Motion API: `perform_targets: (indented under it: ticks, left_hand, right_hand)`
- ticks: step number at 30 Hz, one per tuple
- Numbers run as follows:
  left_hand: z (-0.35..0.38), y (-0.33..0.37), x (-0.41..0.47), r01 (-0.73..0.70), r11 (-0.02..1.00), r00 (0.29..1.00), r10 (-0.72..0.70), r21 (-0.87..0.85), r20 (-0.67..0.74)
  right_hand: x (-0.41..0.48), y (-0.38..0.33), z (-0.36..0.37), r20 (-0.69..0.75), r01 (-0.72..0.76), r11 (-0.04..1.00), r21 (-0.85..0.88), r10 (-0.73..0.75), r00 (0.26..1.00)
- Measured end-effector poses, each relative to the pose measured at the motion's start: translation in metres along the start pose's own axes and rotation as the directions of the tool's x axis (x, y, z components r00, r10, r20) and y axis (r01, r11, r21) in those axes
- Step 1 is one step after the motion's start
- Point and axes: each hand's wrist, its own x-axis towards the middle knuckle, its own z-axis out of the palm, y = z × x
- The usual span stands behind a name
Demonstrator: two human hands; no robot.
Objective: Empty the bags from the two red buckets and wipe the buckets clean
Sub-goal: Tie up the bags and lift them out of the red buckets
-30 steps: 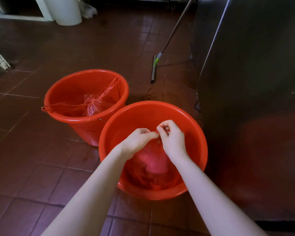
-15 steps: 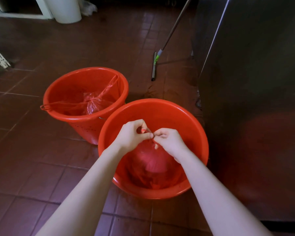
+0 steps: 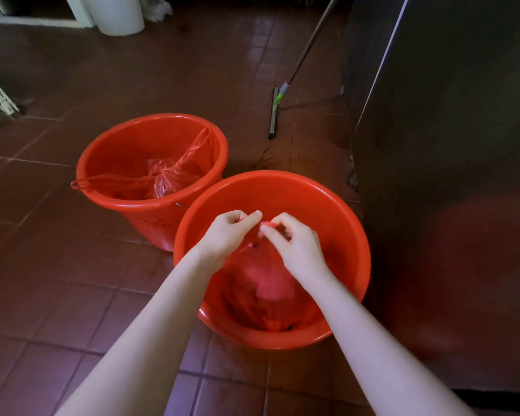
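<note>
Two red buckets stand side by side on the tiled floor. The near bucket (image 3: 345,235) holds a red plastic bag (image 3: 267,283) whose top is gathered up. My left hand (image 3: 228,232) and my right hand (image 3: 294,244) meet over this bucket, each pinching the bag's twisted top ends. The far bucket (image 3: 108,151) on the left holds a second red bag (image 3: 164,180), tied shut, with its handle strips stretched to the rim on both sides.
A tall stainless steel cabinet (image 3: 451,145) stands close on the right of the near bucket. A floor squeegee (image 3: 275,106) with a long handle leans behind it. A white bin (image 3: 117,16) stands far back left. Brown floor tiles (image 3: 57,280) surround the buckets.
Both hands stayed over the near bucket working the bag's top; the fingers shifted their pinch and the hands drew slightly apart. The buckets did not move.
</note>
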Motion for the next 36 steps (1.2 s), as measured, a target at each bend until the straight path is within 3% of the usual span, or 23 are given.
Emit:
perform_targets:
  ticks: [3,7,10,13,16,18,20,21,22,23,24,25,27,29,33,36]
  left_hand:
    - [-0.006,0.004,-0.001,0.013,0.999,0.997,-0.01,-0.041,0.074]
    - [-0.017,0.005,0.003,0.032,0.998,0.994,-0.026,0.053,-0.104]
    - [-0.036,-0.006,-0.001,0.128,0.992,0.97,-0.13,-0.021,-0.207]
    - [-0.04,0.005,0.0,0.101,0.927,0.966,-0.178,-0.361,-0.187]
    - [-0.031,0.027,-0.002,0.021,0.799,0.99,-0.101,-0.6,-0.099]
    - [-0.029,0.035,-0.007,-0.008,0.749,1.0,-0.003,-0.662,-0.015]
    - [-0.03,0.04,-0.013,-0.075,0.831,0.991,0.121,-0.552,0.047]
    - [-0.032,0.039,-0.015,-0.169,0.928,0.98,0.193,-0.331,0.041]
    - [-0.035,0.037,-0.016,-0.296,0.955,0.955,0.296,0.012,0.03]
    - [-0.037,0.033,-0.014,-0.412,0.835,0.904,0.425,0.365,0.047]
    - [-0.038,0.031,-0.015,-0.487,0.664,0.844,0.524,0.567,0.11]
    - [-0.039,0.03,-0.016,-0.548,0.558,0.796,0.576,0.624,0.184]
    - [-0.04,0.025,-0.018,-0.622,0.514,0.759,0.581,0.59,0.294]
    - [-0.042,0.02,-0.017,-0.626,0.584,0.776,0.528,0.516,0.344]
    - [-0.056,-0.003,-0.017,-0.481,0.781,0.872,0.377,0.399,0.314]
    - [-0.059,-0.015,-0.015,-0.437,0.775,0.897,0.34,0.456,0.283]
  right_hand:
    - [0.006,0.0,-0.005,-0.08,-0.116,0.991,0.061,0.121,0.989]
    - [0.006,0.018,-0.019,-0.158,-0.368,0.916,0.161,0.392,0.906]
    - [-0.001,0.026,-0.028,-0.189,-0.467,0.834,0.294,0.53,0.827]
    - [0.008,0.005,-0.023,-0.061,-0.381,0.771,0.51,0.475,0.878]
    - [0.019,-0.021,-0.025,0.118,-0.294,0.454,0.841,0.377,0.919]
    - [0.025,-0.033,-0.028,0.145,-0.258,0.354,0.899,0.314,0.938]
    - [0.032,-0.047,-0.025,0.14,-0.229,0.471,0.852,0.216,0.966]
    - [0.035,-0.053,-0.023,0.134,-0.21,0.572,0.793,0.173,0.976]
    - [0.038,-0.058,-0.02,0.13,-0.191,0.682,0.706,0.14,0.982]
    - [0.039,-0.06,-0.018,0.128,-0.169,0.786,0.595,0.115,0.985]
    - [0.039,-0.06,-0.016,0.132,-0.152,0.861,0.486,0.099,0.986]
    - [0.039,-0.058,-0.015,0.144,-0.148,0.899,0.411,0.096,0.985]
    - [0.037,-0.049,-0.014,0.162,-0.193,0.903,0.385,0.14,0.977]
    - [0.035,-0.034,-0.016,0.165,-0.258,0.883,0.393,0.208,0.964]
    - [0.027,0.005,-0.022,0.141,-0.376,0.865,0.331,0.349,0.927]
    - [0.028,0.02,-0.016,0.096,-0.382,0.908,0.17,0.37,0.924]
